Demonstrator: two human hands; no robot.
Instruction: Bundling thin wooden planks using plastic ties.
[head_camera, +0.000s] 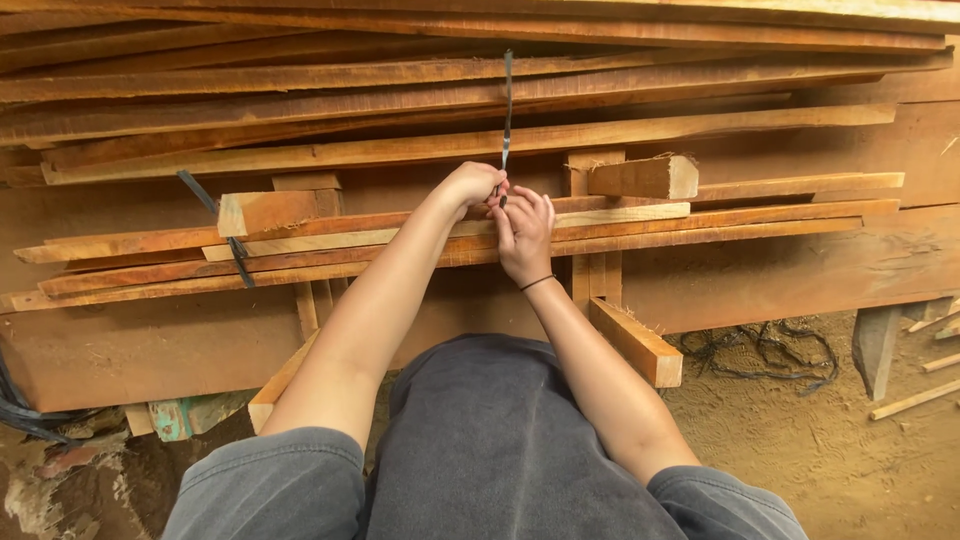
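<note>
Both my hands meet in front of a stack of wooden planks (420, 150). My left hand (468, 186) is closed around the lower end of a thin dark strip (507, 110), like a saw blade or strap, that rises straight up past the planks. My right hand (524, 232) is just beside and below it, its fingers curled at the strip's bottom end. A thin dark band circles my right wrist.
A short wood block (645, 177) rests on the planks to the right, another block (265, 212) to the left with a dark strap (226, 235) across it. A wooden frame piece (636, 343) juts toward me. Tangled black cord (765, 350) lies on the sandy ground.
</note>
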